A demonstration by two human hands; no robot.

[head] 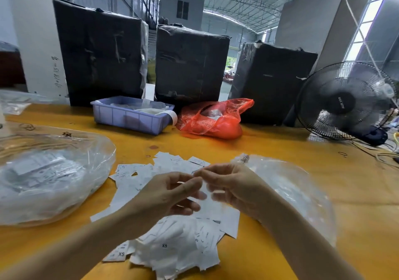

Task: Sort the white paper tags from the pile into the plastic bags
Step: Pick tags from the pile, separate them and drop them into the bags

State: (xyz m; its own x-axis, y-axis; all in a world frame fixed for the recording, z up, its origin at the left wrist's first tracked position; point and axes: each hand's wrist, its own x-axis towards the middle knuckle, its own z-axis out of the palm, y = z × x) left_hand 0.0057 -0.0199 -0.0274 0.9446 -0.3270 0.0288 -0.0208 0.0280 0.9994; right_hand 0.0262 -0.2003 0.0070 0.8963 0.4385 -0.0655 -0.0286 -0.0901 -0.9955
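Nearest the camera: the pile [177, 249] of white paper tags, loose on the yellow tabletop [269, 150]. It spreads from the near edge back past both hands. Several tags read "XS" and one reads "S". Many tags remain, lying at all angles.

Left hand [170, 195]: raised over the middle of the pile, fingers curled. It appears to pinch something thin and pale at the fingertips, probably a tag, but motion blur hides the item itself.

Right hand [228, 187]: raised beside the left, fingertips meeting it. Fingers are curled as if pinching the same item. The grip cannot be confirmed through the blur.

Left bag [49, 178]: clear plastic, lying just left of the pile, bulging, with white tags visible inside. Judged well filled.

Right bag [291, 191]: clear plastic, lying just right of the pile, partly under the right forearm. It looks flat, and its contents cannot be made out.

Assessment: sorting is under way and not near its end. One bag holds a good share, yet the bulk on the tabletop is unsorted. The step in hand appears to be separating or reading one tag before bagging it.

Also present: blue bin [131, 115], red bag [213, 120], fan [345, 100].
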